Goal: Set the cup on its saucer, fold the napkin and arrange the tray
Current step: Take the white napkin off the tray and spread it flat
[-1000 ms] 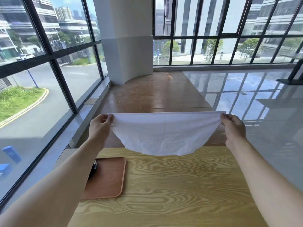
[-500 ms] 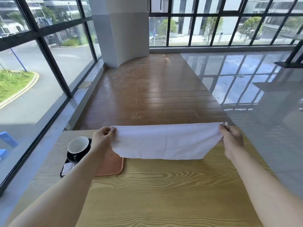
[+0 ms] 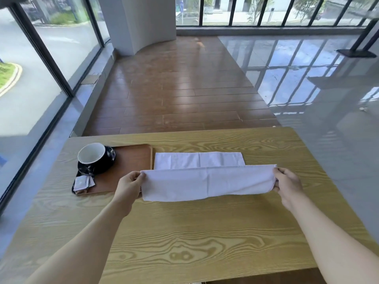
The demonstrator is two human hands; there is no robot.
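Head view, left hand and right hand pinching napkin corners

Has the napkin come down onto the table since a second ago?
Yes. The napkin has dropped from above the table's far edge; its far part now lies flat on the wood beside the tray.

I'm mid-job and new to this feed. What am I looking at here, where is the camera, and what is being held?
There is no machine: a person works with bare hands, filmed by a wide-angle camera on their head looking down. The left hand and right hand each pinch one end of a white cloth napkin, its far part lying on the pale wood-grain table. On the left sits a brown wooden tray carrying a black cup with white inside on its black saucer, plus small white packets.
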